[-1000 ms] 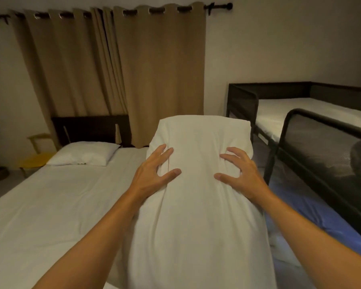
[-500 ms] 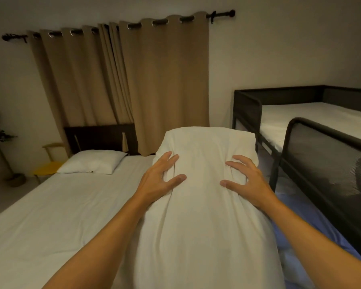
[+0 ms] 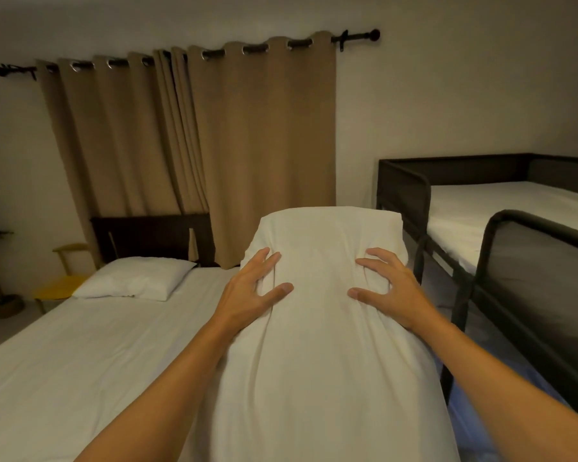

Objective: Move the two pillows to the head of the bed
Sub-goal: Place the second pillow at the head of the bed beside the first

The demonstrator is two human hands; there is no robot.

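First pillow (image 3: pixel 134 278): lying at the head of the bed (image 3: pixel 80 355). Second pillow (image 3: pixel 324 345): being carried, left hand (image 3: pixel 251 291) and right hand (image 3: pixel 386 288) clutching its cover, placement pending.

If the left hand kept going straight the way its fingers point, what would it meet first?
The left hand points up along the held pillow; beyond it, probably the curtain, though depth is unclear.
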